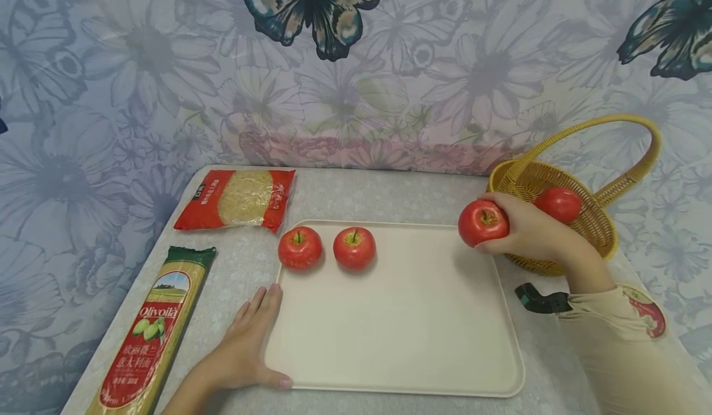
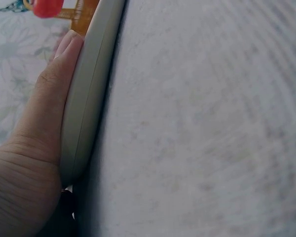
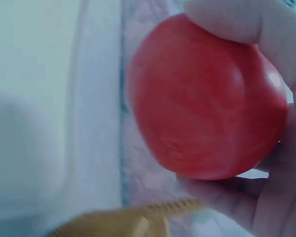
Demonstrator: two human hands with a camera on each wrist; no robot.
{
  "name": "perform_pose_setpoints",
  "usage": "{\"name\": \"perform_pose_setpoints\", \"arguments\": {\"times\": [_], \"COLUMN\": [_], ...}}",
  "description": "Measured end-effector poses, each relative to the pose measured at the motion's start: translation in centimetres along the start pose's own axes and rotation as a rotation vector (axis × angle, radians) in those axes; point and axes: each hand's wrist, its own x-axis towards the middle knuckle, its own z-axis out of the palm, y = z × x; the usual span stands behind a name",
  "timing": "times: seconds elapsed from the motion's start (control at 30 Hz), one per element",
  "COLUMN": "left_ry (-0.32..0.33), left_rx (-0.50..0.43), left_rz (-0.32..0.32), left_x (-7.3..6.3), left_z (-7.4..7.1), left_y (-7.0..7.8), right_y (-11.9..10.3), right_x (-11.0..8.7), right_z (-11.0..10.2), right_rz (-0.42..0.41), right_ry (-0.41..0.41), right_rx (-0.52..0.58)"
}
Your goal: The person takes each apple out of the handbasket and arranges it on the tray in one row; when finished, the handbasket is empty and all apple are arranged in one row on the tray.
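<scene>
My right hand point(image 1: 525, 228) holds a red apple point(image 1: 483, 222) above the back right corner of the cream tray point(image 1: 400, 341). In the right wrist view, thumb and fingers curl round that apple point(image 3: 202, 103). Two more red apples, a left one point(image 1: 300, 248) and a right one point(image 1: 355, 248), sit side by side at the tray's back left. With fingers straight and spread, my left hand point(image 1: 245, 344) rests against the tray's left edge. The left wrist view has the thumb point(image 2: 49, 94) lying along the tray's side point(image 2: 86, 98).
A yellow wicker basket point(image 1: 603, 220) with a tall handle stands at the back right, with another red apple point(image 1: 559, 205) inside. At the back left lies a red bag of noodles point(image 1: 239, 198). A long Olivoila pasta pack point(image 1: 150, 334) lies along the table's left side.
</scene>
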Motion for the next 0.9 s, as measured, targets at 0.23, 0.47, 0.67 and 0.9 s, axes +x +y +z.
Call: {"name": "perform_pose_setpoints", "arguments": {"times": [0.23,0.47,0.67,0.9], "left_ry": [0.006,0.009,0.005,0.006], "left_rx": [-0.008,0.004,0.021,0.014], "left_rz": [0.008,0.003,-0.007,-0.002], "left_x": [0.0,0.0,0.1,0.1], "left_z": [0.0,0.0,0.0,0.1], "left_y": [0.0,0.0,0.0,-0.1], "right_y": [-0.7,-1.7,-2.2,-2.6], "right_x": [2.4,4.1,5.1,5.9], "right_z": [4.2,7.2,8.9,10.0], "right_rz": [-0.095,-0.146,-0.136,-0.147], "right_ry": [-0.003,-0.014,-0.028,-0.050], "right_rx": [0.055,0.021,0.006,0.024]}}
